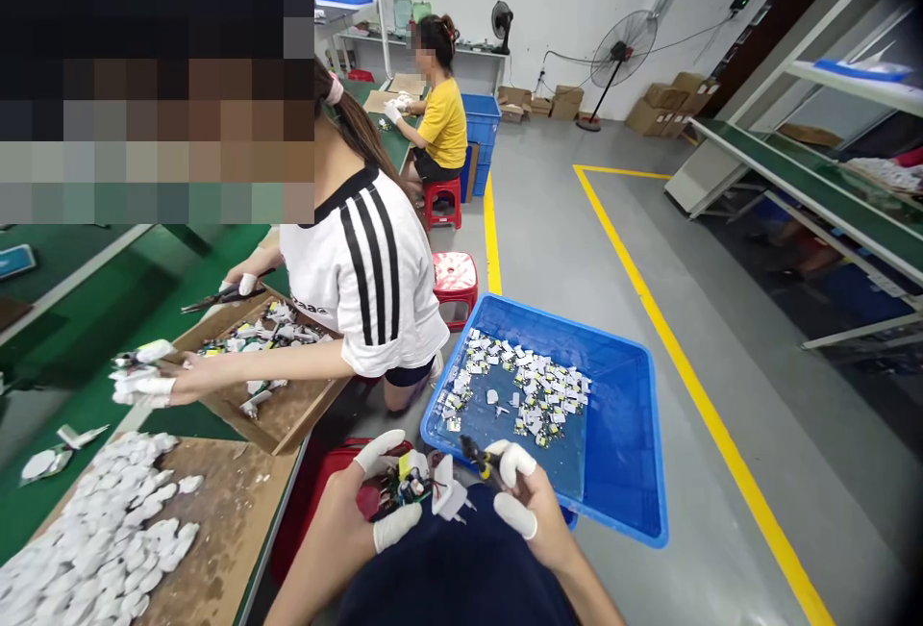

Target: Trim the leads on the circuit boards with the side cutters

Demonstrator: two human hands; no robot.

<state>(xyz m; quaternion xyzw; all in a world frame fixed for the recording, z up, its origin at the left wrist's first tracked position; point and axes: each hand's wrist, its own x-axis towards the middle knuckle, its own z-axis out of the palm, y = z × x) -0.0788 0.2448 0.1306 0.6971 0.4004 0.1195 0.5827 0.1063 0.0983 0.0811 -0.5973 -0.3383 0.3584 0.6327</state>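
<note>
My left hand (381, 501), with white finger cots, is closed around a small circuit board (408, 488) that hangs out of a white plug housing (448, 493). My right hand (520, 496), also in finger cots, grips small pliers (480, 460) whose tip points at the board. Both hands work above my lap, just in front of a blue bin (627, 434).
The blue bin holds several small circuit boards (523, 390). A wooden tray of white plug shells (108, 539) lies at my left. A co-worker in a striped white shirt (364, 270) reaches over another tray (288, 414). A red stool (454, 285) stands behind.
</note>
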